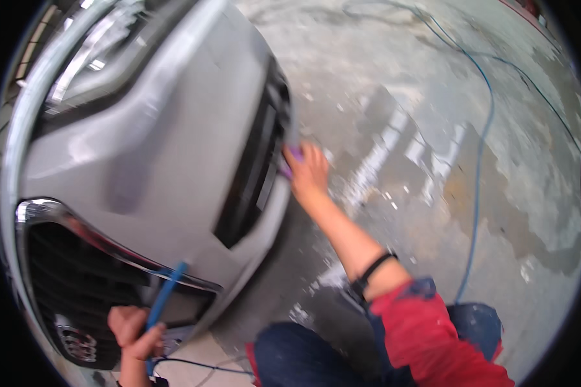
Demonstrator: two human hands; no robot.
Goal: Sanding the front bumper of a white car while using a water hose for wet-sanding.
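Note:
The silver-grey front bumper of a car [193, 116] fills the left side, blurred by motion. My right hand [311, 169] reaches to its right-hand edge, fingers wrapped round something purple [286, 169], a cloth or sponge, which it presses on the bumper beside a dark lower opening [248, 174]. Most of the purple thing is hidden by the fingers. At the lower left my left hand [135, 332] is closed round a blue hose [166, 293], whose end points up in front of the chrome-edged black grille [77, 258].
A long blue hose [481, 155] winds over the wet grey concrete floor [342, 58] on the right. White patches [381, 151] glare on the floor near my right arm. My bent knees [297, 355] are at the bottom. A thin dark cable [203, 366] runs beside them.

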